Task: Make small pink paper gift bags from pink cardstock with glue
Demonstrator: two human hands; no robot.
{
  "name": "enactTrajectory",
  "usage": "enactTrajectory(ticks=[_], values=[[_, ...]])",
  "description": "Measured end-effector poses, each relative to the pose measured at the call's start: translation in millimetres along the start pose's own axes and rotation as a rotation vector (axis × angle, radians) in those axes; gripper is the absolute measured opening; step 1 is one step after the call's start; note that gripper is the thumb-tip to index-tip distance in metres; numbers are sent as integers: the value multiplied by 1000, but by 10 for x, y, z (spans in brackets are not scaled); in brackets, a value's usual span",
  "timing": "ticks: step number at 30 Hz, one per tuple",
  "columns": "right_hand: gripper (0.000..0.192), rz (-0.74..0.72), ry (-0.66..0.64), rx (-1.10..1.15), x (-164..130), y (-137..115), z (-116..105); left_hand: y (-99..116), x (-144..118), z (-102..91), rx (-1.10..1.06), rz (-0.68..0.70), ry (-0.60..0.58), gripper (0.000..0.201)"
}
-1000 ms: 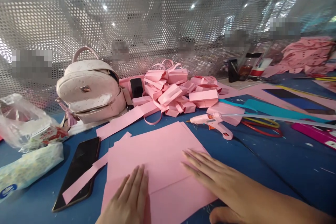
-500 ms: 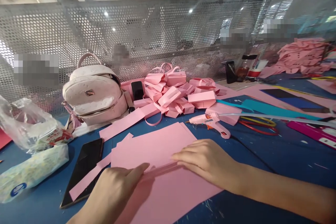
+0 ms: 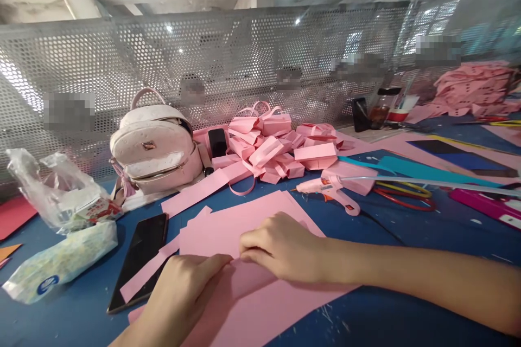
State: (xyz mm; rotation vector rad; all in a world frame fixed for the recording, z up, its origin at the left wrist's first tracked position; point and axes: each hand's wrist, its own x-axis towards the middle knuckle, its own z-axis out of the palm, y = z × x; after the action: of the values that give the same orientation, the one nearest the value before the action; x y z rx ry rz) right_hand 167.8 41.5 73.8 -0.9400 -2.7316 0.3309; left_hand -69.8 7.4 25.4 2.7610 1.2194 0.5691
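Note:
A stack of pink paper sheets (image 3: 252,217) lies on the blue table (image 3: 427,238) in front of me. My right hand (image 3: 280,246) reaches in from the right with curled fingers and pinches the near edge of a pink sheet, lifting a fold. Just left of it, my left hand (image 3: 183,287) rests on the same sheet (image 3: 260,303), fingers pressed down beside the fold.
A black phone (image 3: 140,257) under a pink strip lies left of the sheets. A tissue pack (image 3: 61,263), plastic bag (image 3: 57,195) and pink backpack (image 3: 157,143) sit left. Folded pink boxes (image 3: 277,149), a glue gun (image 3: 331,192) and scissors (image 3: 402,195) lie behind.
My right hand went from flat on the sheet to curled, and slid left along the crease toward my left hand. The paper's edge has lifted. The camera tilted up a little.

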Motion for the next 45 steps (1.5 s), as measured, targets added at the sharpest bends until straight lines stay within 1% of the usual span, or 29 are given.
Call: enactTrajectory(ticks=[4, 6, 7, 10, 13, 15, 17, 20, 23, 25, 27, 30, 32, 35, 37, 39, 42, 45], values=[[16, -44, 11, 27, 62, -79, 55, 20, -15, 3, 102, 39, 42, 39], [16, -62, 24, -2, 65, -96, 73, 24, -21, -13, 119, 19, 36, 40], [16, -70, 30, -14, 57, -95, 74, 27, -17, -33, 93, -10, 13, 39], [16, -79, 49, -37, -15, -48, 36, 52, 32, -140, -132, -149, -118, 36], [19, -38, 92, -45, -153, 61, -58, 81, 110, -266, -394, -279, -211, 37], [22, 9, 117, -30, -259, 153, -129, 79, 151, -313, -492, -340, -216, 38], [24, 60, 127, -23, -356, 244, -190, 44, 176, -314, -553, -392, -215, 38], [26, 127, 108, -31, -460, 346, -248, -61, 195, -252, -665, -474, -211, 31], [27, 160, 92, -28, -508, 392, -261, -159, 207, -185, -762, -540, -205, 26], [27, 160, 92, -27, -511, 405, -247, -186, 209, -169, -760, -557, -195, 25], [28, 151, 98, -37, -495, 425, -220, -182, 199, -176, -700, -554, -177, 23], [28, 133, 114, -80, -455, 479, -169, -153, 171, -197, -529, -520, -104, 23], [31, 112, 123, -119, -435, 522, -140, -141, 161, -206, -407, -500, -78, 23], [32, 80, 143, -180, -431, 568, -119, -150, 176, -212, -346, -506, -112, 21], [31, 66, 154, -218, -442, 580, -118, -175, 199, -210, -397, -517, -128, 21], [29, 54, 157, -232, -457, 583, -121, -215, 218, -195, -516, -526, -146, 21], [27, 38, 157, -218, -478, 591, -117, -289, 229, -146, -708, -536, -177, 23], [27, 21, 156, -204, -496, 607, -99, -344, 228, -94, -805, -561, -193, 26]])
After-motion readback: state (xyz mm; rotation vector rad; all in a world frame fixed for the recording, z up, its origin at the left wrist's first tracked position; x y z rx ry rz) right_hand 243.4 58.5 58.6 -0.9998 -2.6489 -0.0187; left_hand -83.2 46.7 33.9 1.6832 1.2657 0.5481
